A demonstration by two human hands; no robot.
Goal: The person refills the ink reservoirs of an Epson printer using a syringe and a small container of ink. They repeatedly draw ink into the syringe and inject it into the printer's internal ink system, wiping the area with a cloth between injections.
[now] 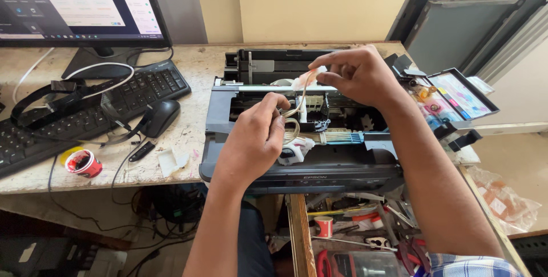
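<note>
Hands: my left hand (254, 140) and right hand (354, 71) sit apart, both pinching the thin translucent ribbon tube (301, 99)
Care: I'd keep it slack over the opened dark grey printer (228, 111)

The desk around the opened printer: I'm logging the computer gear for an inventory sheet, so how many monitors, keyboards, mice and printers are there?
Monitor: 1
Keyboard: 1
Mouse: 1
Printer, cover off, both hands inside: 1
Total: 4
</note>
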